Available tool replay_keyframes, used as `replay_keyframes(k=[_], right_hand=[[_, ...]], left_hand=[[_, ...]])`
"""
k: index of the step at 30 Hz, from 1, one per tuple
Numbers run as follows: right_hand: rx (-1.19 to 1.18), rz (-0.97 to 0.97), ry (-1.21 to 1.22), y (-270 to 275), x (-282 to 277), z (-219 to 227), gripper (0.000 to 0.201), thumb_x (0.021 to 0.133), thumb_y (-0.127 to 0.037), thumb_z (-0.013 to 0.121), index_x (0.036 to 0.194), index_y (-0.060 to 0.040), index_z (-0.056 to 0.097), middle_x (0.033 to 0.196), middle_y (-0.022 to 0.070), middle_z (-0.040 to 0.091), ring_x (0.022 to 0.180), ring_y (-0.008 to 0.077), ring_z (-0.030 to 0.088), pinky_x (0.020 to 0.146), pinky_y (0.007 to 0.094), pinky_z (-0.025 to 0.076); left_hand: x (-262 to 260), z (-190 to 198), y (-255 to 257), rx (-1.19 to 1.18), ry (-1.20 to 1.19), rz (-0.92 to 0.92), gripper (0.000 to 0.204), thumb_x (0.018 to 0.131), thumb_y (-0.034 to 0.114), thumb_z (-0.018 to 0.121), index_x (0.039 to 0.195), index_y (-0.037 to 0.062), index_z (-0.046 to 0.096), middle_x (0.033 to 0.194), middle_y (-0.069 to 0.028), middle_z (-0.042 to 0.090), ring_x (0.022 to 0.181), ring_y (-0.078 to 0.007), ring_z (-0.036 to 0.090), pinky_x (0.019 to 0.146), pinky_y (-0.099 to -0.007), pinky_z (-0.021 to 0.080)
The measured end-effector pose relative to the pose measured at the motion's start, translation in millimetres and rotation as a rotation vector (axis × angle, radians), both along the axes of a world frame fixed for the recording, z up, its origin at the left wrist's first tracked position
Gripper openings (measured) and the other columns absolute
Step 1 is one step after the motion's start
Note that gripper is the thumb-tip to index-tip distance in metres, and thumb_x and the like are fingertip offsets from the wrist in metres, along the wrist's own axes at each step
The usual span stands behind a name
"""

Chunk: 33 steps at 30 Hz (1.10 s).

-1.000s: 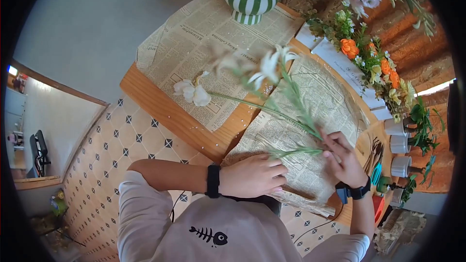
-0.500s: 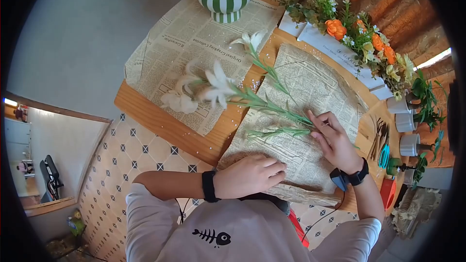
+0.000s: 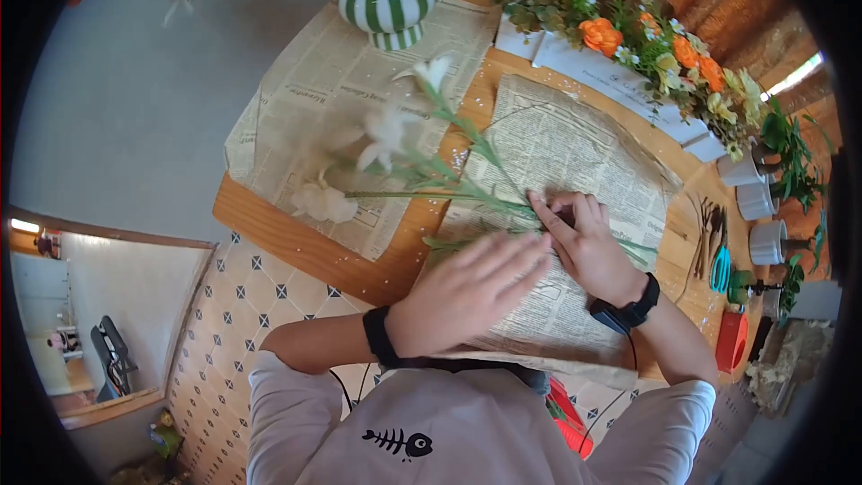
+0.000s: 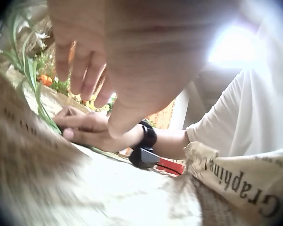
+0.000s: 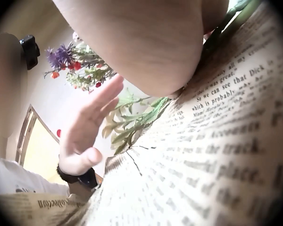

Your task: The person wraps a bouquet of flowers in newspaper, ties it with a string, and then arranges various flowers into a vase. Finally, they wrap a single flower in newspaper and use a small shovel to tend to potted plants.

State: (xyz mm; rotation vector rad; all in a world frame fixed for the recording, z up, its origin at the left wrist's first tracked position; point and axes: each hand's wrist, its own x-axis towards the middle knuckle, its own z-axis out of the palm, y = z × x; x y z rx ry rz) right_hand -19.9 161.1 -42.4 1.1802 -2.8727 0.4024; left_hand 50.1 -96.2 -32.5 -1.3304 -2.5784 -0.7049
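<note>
My right hand pinches the green stems of a small bunch of white artificial flowers between thumb and fingers, low over the newsprint wrapping paper. The white blooms point to the far left, some of them blurred. Stem ends stick out past the right hand. My left hand, blurred, is raised over the near part of the paper, its fingers straight and close to the right hand. In the left wrist view, its fingers hang above the right hand. A leafy sprig shows between the hands in the right wrist view.
A green-striped vase stands on another newsprint sheet at the back. Along the far right run a white planter with orange flowers and several small pots. Teal-handled scissors and a red object lie at the right.
The right hand has moved left with the flower stems. My left hand has lifted from the paper's near edge and come toward the right hand, its fingers straightening. The head view has shifted somewhat.
</note>
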Motion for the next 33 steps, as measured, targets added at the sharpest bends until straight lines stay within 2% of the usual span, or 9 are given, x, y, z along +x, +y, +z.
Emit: replay_keyframes(k=[3, 8, 11, 14, 18, 23, 27, 30, 33], right_hand=[[-0.176, 0.069, -0.120, 10, -5, 2, 0.058, 0.096, -0.010, 0.073, 0.153, -0.0085, 0.058, 0.122, 0.0131, 0.058, 0.114, 0.0352, 0.057, 0.104, 0.0448, 0.048], [-0.263, -0.056, -0.278, 68, 1, 26, 0.056, 0.095, -0.006, 0.075, 0.149, -0.0067, 0.059, 0.127, 0.0160, 0.062, 0.122, 0.0371, 0.061, 0.108, 0.0446, 0.050], [-0.311, -0.257, -0.488, 102, 13, 34, 0.043, 0.092, -0.001, 0.077, 0.134, -0.0032, 0.065, 0.125, 0.0157, 0.064, 0.118, 0.0375, 0.065, 0.103, 0.0426, 0.054], [-0.229, -0.313, -0.403, 125, 23, 30, 0.039, 0.092, -0.001, 0.076, 0.130, -0.0032, 0.067, 0.123, 0.0160, 0.065, 0.117, 0.0362, 0.067, 0.101, 0.0413, 0.056], [-0.298, -0.348, -0.387, 141, 30, 32, 0.036, 0.092, 0.000, 0.077, 0.127, -0.0042, 0.068, 0.121, 0.0161, 0.067, 0.114, 0.0356, 0.069, 0.100, 0.0410, 0.056], [-0.392, -0.377, -0.314, 163, 36, 24, 0.023, 0.090, -0.001, 0.080, 0.111, -0.0027, 0.072, 0.104, 0.0151, 0.071, 0.098, 0.0369, 0.072, 0.089, 0.0420, 0.059], [-0.406, -0.445, -0.206, 152, 43, 9, 0.017, 0.085, -0.002, 0.084, 0.093, -0.0010, 0.070, 0.094, 0.0144, 0.069, 0.086, 0.0330, 0.069, 0.079, 0.0393, 0.055], [-0.322, -0.353, -0.037, 151, 39, 2, 0.018, 0.082, -0.006, 0.084, 0.091, -0.0034, 0.069, 0.096, 0.0151, 0.070, 0.088, 0.0383, 0.070, 0.079, 0.0439, 0.058], [-0.244, -0.406, -0.056, 140, 44, 15, 0.017, 0.080, -0.004, 0.084, 0.089, -0.0030, 0.069, 0.096, 0.0143, 0.070, 0.089, 0.0375, 0.071, 0.079, 0.0445, 0.059]], left_hand=[[-21, 0, 2, -0.182, -0.022, 0.106, 0.082, 0.094, 0.040, 0.074, 0.162, 0.0066, 0.043, 0.166, -0.0187, 0.045, 0.158, -0.0348, 0.036, 0.131, -0.0577, 0.026], [-31, -3, -3, -0.213, -0.101, 0.065, 0.081, 0.096, 0.042, 0.071, 0.163, 0.0062, 0.042, 0.168, -0.0172, 0.042, 0.157, -0.0332, 0.038, 0.131, -0.0572, 0.024], [-31, -5, -3, -0.215, -0.139, 0.078, 0.077, 0.098, 0.037, 0.071, 0.163, 0.0058, 0.043, 0.168, -0.0156, 0.043, 0.156, -0.0344, 0.038, 0.131, -0.0565, 0.024], [-32, -4, 0, -0.230, -0.176, 0.081, 0.074, 0.099, 0.036, 0.070, 0.162, 0.0061, 0.045, 0.168, -0.0153, 0.043, 0.155, -0.0352, 0.039, 0.130, -0.0570, 0.025], [-33, 0, 2, -0.237, -0.191, 0.083, 0.070, 0.099, 0.034, 0.071, 0.160, 0.0072, 0.048, 0.167, -0.0156, 0.045, 0.153, -0.0364, 0.041, 0.130, -0.0574, 0.026], [-35, 10, 5, -0.262, -0.218, 0.081, 0.069, 0.098, 0.032, 0.071, 0.159, 0.0079, 0.049, 0.166, -0.0155, 0.046, 0.153, -0.0358, 0.043, 0.129, -0.0577, 0.027], [-40, 13, 4, -0.304, -0.184, 0.106, 0.068, 0.099, 0.034, 0.070, 0.159, 0.0082, 0.050, 0.165, -0.0153, 0.047, 0.152, -0.0352, 0.043, 0.129, -0.0568, 0.029], [-40, 9, 0, -0.349, -0.098, 0.110, 0.066, 0.100, 0.036, 0.067, 0.158, 0.0087, 0.050, 0.164, -0.0148, 0.048, 0.152, -0.0331, 0.045, 0.128, -0.0553, 0.030], [-41, 7, -2, -0.280, -0.120, 0.051, 0.061, 0.103, 0.038, 0.064, 0.155, 0.0083, 0.053, 0.161, -0.0133, 0.052, 0.150, -0.0298, 0.047, 0.127, -0.0529, 0.031]])
